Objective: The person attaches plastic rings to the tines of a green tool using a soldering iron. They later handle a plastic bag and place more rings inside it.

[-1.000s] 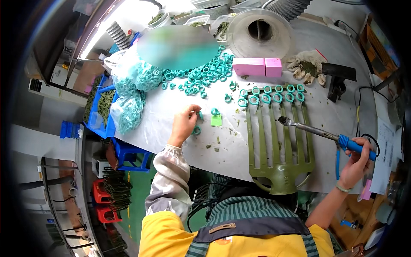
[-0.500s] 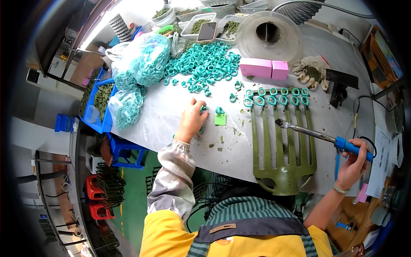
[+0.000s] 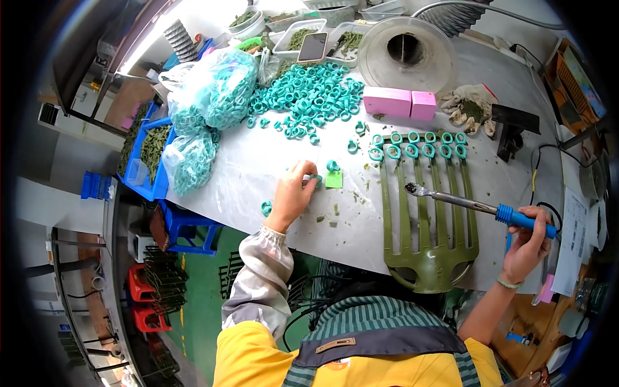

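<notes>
Held by the left hand (image 3: 291, 200) is a teal ring (image 3: 318, 178), by the right hand (image 3: 527, 240) a soldering iron (image 3: 462, 201). The rake (image 3: 431, 263) could be scorched by a lowered tip (image 3: 415, 189).

At the left fingers (image 3: 302, 171) we see a smooth plastic ring (image 3: 317, 178), beside them a matt paper note (image 3: 334, 180), behind them a satiny cloth sleeve (image 3: 261, 258). Under the right fingers (image 3: 532, 242) we see a plastic handle (image 3: 521, 221), a shiny metal shaft (image 3: 464, 202) beyond; leftward, a smooth plastic rake (image 3: 432, 261).
</notes>
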